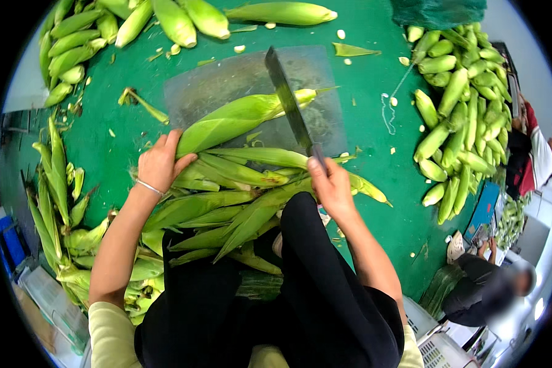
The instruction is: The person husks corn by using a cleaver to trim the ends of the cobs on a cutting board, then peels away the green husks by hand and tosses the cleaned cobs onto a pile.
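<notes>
My left hand [160, 162] is closed around the thick end of an ear of corn [224, 124] in its green husk. A thin band circles that wrist. The ear lies tilted over a translucent cutting mat [205, 83], its tip pointing right. In my right hand [331, 185] is the handle of a knife [287, 98] with a long dark blade. The blade crosses the ear near its tip; whether it touches the husk I cannot tell. Loose corn husks [227, 211] lie heaped between my hands and my legs.
Husked-in ears [76, 46] are piled at the far left, with several more along the far edge. A large corn pile [463, 122] spills from a green mesh sack [438, 12] at right. Husk waste [92, 245] sits at left. A co-worker [487, 288] sits at lower right.
</notes>
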Demonstrator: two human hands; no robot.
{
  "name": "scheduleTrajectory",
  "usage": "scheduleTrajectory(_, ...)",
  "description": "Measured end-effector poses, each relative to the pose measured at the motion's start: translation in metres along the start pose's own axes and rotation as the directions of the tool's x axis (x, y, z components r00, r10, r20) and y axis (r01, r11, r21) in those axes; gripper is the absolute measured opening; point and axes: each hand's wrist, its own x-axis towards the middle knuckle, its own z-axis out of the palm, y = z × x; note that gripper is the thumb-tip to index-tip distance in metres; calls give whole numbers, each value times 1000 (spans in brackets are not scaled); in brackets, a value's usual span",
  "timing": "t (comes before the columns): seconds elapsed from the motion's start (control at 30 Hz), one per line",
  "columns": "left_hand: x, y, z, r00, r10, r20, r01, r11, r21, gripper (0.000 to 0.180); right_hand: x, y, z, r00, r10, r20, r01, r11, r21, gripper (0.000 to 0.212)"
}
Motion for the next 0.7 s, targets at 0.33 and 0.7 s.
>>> scheduleTrajectory(0.33, -14, -3, 4, 998, -59, 0, 59, 998, -38, 48, 48, 25, 44, 990, -136, 24, 136, 936, -326, 50)
scheduleTrajectory(0.7, -48, -42, 2, 488, -82, 869, 809, -330, -486, 56, 43, 20, 64, 979, 152, 137, -170, 977, 130, 57)
